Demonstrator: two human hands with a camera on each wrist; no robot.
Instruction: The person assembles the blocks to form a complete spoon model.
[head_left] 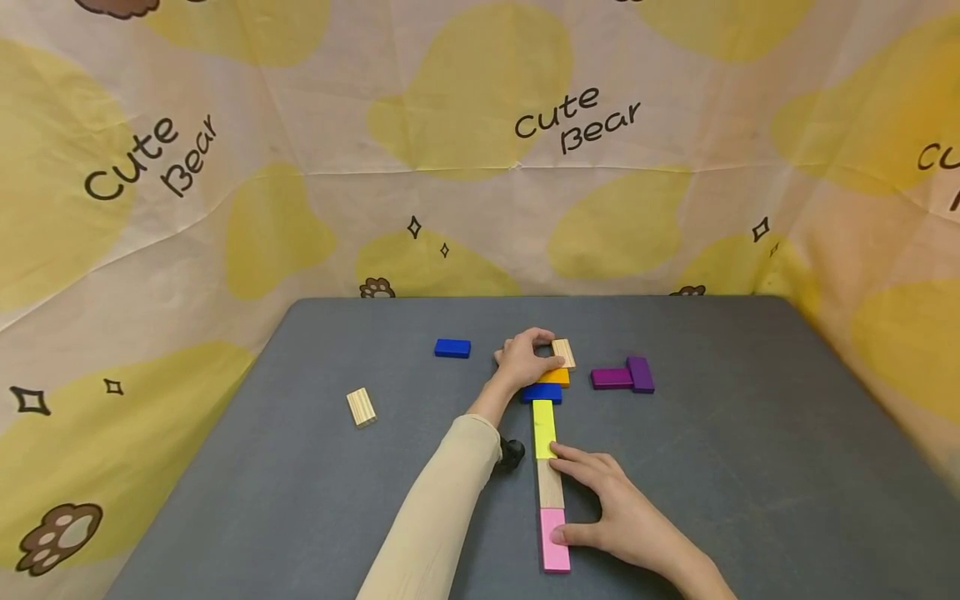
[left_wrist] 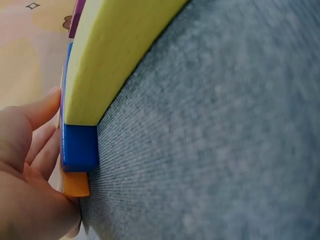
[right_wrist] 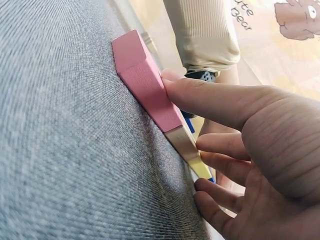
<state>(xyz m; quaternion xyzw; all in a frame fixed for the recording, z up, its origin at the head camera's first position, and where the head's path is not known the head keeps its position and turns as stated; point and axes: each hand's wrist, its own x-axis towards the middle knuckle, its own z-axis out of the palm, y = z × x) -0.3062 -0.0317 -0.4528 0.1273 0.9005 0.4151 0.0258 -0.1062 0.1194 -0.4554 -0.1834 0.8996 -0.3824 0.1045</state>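
Note:
A line of wooden blocks runs away from the front: a pink block [head_left: 555,550], a plain wood block [head_left: 551,485], a yellow block [head_left: 543,429], then a blue block [head_left: 542,394] and an orange block [head_left: 556,377] lying crosswise. At the far end, a second plain wood block [head_left: 564,353] is pinched by my left hand [head_left: 522,358], thumb at its near end and fingers at its far end. My right hand [head_left: 630,512] spreads along the line's right side, its thumb [right_wrist: 187,92] on the pink block and its fingertips beside the yellow one.
A loose blue block [head_left: 452,348] lies at the back left, and another plain wood block [head_left: 362,407] nearer on the left. On the right, a magenta block [head_left: 611,379] meets a purple block [head_left: 641,375]. A printed cloth [head_left: 480,192] hangs behind the grey table [head_left: 750,483].

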